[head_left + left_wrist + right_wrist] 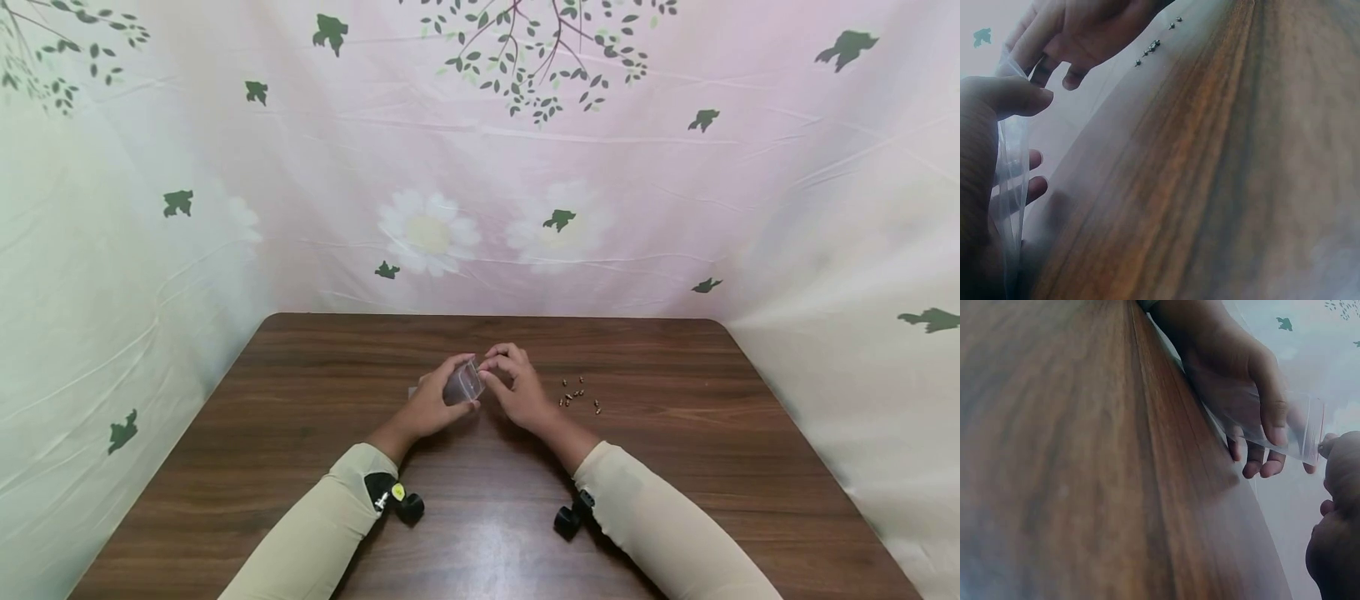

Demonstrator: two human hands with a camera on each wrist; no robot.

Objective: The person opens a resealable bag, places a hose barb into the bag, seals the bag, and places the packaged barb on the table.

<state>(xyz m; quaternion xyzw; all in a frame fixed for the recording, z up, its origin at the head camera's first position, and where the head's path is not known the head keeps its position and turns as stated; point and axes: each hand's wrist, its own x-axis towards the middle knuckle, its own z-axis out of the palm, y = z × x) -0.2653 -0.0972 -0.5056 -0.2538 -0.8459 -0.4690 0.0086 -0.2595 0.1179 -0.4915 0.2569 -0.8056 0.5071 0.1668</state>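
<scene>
My left hand (435,404) grips a clear zip-lock bag (463,383), thumb on the near side and fingers behind, with the bag's mouth facing right. In the right wrist view the bag (1307,428) shows a red line along its mouth. My right hand (517,387) is at that mouth, thumb and index finger pinched together on a small metal piece mostly hidden by the fingertips. Several small, shiny metal pieces (570,396) lie scattered on the table just right of my right hand; the left wrist view shows these metal pieces (1152,47) as knobbly little bits.
The brown wood-grain table (675,500) extends around both hands. Behind it and at both sides hangs a pale cloth (480,167) printed with leaves, birds and flowers. Black wrist cameras sit on both sleeves, close over the table.
</scene>
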